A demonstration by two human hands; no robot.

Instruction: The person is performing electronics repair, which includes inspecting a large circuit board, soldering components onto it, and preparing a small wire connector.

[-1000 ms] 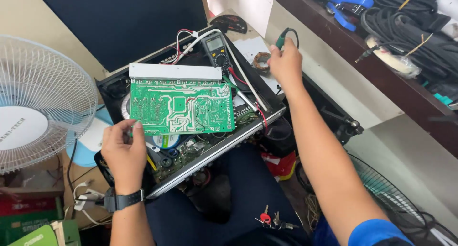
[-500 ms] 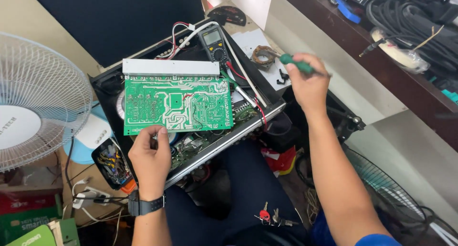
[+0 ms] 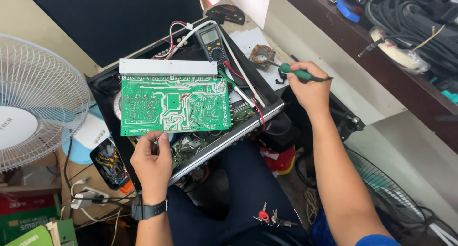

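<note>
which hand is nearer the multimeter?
Right. The right hand, holding a green-handled tool, is just right of the multimeter. The left hand grips the green circuit board at its near edge, farther away.

Single view only, head-mounted, looking steeply down and slightly forward over the lap. Close range: both forearms run in from the bottom edge, left hand (image 3: 152,160) low centre-left, right hand (image 3: 310,86) upper centre-right. Green circuit board (image 3: 174,105) near frame centre, sitting over an open black chassis (image 3: 267,100) tilted diagonally across the view. Multimeter (image 3: 212,41) toward the top. White fan (image 3: 38,100) cropped at the left edge, shelf of cables (image 3: 405,21) cropped at the top right, keys (image 3: 269,218) on the lap at the bottom. No second view, so no overlap.
</note>
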